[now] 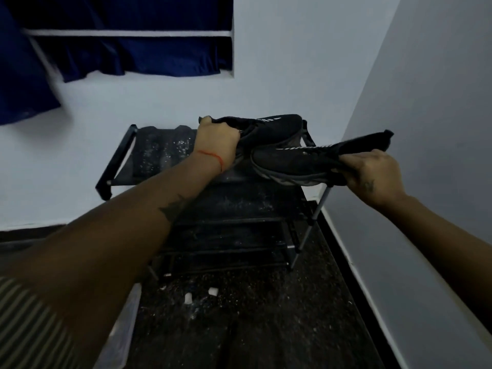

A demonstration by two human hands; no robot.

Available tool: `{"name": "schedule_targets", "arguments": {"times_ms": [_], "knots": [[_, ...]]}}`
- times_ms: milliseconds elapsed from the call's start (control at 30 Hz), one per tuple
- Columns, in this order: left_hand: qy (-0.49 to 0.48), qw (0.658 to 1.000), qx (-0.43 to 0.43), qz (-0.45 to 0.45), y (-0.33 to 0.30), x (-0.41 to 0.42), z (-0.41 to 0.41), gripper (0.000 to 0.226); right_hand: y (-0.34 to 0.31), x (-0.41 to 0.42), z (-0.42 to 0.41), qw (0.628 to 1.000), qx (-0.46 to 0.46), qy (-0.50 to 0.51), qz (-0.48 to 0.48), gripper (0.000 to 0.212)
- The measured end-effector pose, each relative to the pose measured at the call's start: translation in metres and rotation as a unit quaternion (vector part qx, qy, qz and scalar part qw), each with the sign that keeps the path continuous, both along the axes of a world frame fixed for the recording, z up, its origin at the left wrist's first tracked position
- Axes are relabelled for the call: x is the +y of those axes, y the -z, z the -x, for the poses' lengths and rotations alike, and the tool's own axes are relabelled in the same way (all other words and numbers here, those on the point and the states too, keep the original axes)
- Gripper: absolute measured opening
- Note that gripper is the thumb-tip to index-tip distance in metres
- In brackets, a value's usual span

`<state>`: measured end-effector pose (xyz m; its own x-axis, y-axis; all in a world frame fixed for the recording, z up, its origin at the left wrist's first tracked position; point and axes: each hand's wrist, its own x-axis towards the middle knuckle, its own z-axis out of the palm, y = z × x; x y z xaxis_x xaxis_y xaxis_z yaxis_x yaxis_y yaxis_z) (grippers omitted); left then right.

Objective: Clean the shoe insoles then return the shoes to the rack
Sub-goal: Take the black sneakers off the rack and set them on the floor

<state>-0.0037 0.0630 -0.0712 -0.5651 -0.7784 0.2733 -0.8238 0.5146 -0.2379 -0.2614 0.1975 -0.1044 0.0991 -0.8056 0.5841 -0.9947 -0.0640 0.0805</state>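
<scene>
The left hand (217,145) gripped the collar of one black shoe (269,129), fingers curled round it, over the top shelf of the rack (162,153). The right hand (372,174), at three o'clock from the left, pinched the collar of the second shoe (298,161), whose toe pointed toward nine o'clock above the rack's right end. A blue curtain (127,54) hung at eleven o'clock.

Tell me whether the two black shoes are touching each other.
Cannot tell. In the head view the left shoe and right shoe overlap near the rack's right end, both dark, with no plain contact or gap.
</scene>
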Motion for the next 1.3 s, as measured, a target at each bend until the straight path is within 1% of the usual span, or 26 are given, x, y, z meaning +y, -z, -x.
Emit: {"name": "schedule_targets", "arguments": {"times_ms": [67,167,233,333,467,567,667,833,967,1100,1200,1233,1300], "knots": [[-0.004,1.0,0.012,-0.003,-0.01,0.029,-0.008,0.019,0.001,0.029,0.002,1.0,-0.029,0.01,-0.003,0.02],[-0.006,1.0,0.026,-0.016,-0.019,0.075,-0.02,0.02,0.012,0.074,0.003,0.996,-0.073,0.035,-0.046,0.016],[-0.003,0.999,0.034,-0.02,-0.019,0.1,-0.025,0.022,0.025,0.097,0.005,0.989,-0.094,0.059,-0.095,0.016],[0.007,0.999,0.021,-0.044,-0.005,0.134,-0.031,0.025,0.057,0.129,0.003,0.968,-0.14,0.105,-0.182,0.021],[0.017,0.994,0.0,-0.106,0.047,0.159,-0.033,0.029,0.111,0.157,-0.013,0.939,-0.185,0.155,-0.244,0.025],[0.007,0.989,0.004,-0.148,0.101,0.17,-0.034,0.022,0.155,0.167,-0.025,0.905,-0.242,0.177,-0.303,0.029],[-0.017,0.98,0.001,-0.198,0.164,0.175,-0.031,0.017,0.206,0.171,-0.033,0.885,-0.264,0.179,-0.34,0.034],[-0.062,0.958,0.002,-0.281,0.269,0.179,-0.022,0.02,0.284,0.163,-0.047,0.848,-0.256,0.211,-0.413,0.035],[-0.108,0.946,0.014,-0.305,0.344,0.178,-0.01,0.025,0.343,0.146,-0.053,0.834,-0.232,0.225,-0.447,0.031],[-0.123,0.936,0.016,-0.33,0.413,0.176,0.004,0.02,0.398,0.127,-0.059,0.84,-0.188,0.24,-0.449,0.028],[-0.12,0.927,0.027,-0.353,0.448,0.17,0.014,0.02,0.43,0.114,-0.06,0.844,-0.143,0.258,-0.447,0.028],[-0.117,0.928,0.034,-0.351,0.456,0.168,0.017,0.019,0.44,0.11,-0.06,0.845,-0.133,0.26,-0.447,0.027],[-0.101,0.949,0.046,-0.294,0.474,0.164,0.025,0.011,0.457,0.103,-0.058,0.847,-0.126,0.263,-0.444,0.025]]}}
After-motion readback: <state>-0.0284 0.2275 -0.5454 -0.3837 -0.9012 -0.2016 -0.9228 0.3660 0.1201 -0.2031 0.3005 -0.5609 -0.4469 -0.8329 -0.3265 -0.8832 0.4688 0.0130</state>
